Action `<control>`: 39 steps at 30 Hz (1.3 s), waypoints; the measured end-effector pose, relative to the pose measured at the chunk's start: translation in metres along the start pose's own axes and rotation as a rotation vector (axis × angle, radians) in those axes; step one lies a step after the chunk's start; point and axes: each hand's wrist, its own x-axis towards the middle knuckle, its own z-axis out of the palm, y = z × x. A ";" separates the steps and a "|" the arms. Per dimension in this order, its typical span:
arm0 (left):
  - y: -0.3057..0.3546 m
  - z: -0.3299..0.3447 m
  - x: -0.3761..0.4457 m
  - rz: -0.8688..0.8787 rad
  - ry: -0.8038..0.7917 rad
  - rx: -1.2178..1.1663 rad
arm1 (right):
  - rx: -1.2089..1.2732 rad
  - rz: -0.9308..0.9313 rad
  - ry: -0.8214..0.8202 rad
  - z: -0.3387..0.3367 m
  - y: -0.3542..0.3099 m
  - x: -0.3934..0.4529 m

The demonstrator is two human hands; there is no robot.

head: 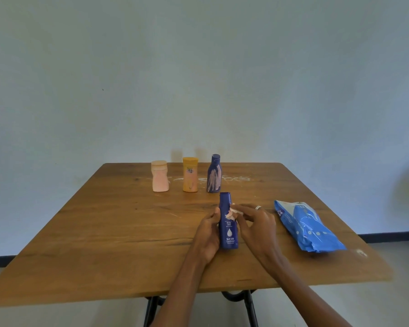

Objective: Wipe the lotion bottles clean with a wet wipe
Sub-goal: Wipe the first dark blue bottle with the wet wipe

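from the head view, the left hand (pixel 209 228) grips the blue lotion bottle (pixel 228 223) upright near the table's middle, likely steadying it while the right hand (pixel 255 220) pinches a crumpled wet wipe (pixel 234 212) against its label. three smeared bottles (pixel 189 177) wait behind. the wooden table (pixel 104 232), streaked white, fronts a pale wall (pixel 198 67).

Blue bottle (pixel 228 223) at 6 o'clock on the table: label reads "Body Milk", lower down what looks like "5in1 care"; fine print unreadable. Yellow bottle (pixel 190 177) at 12 o'clock and wipes pack (pixel 305 226) at 3 o'clock: print illegible.
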 end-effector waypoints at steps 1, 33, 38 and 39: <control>0.000 -0.001 0.001 -0.007 0.006 -0.023 | 0.000 0.006 -0.022 0.001 0.001 -0.005; -0.011 0.001 0.012 0.070 0.198 0.269 | -0.095 0.096 -0.100 0.002 0.016 -0.052; -0.005 0.009 0.016 0.215 0.237 0.561 | -0.081 0.091 -0.026 -0.010 0.023 -0.041; -0.002 0.012 0.020 0.249 0.217 0.598 | -0.074 0.090 -0.009 -0.013 0.024 -0.037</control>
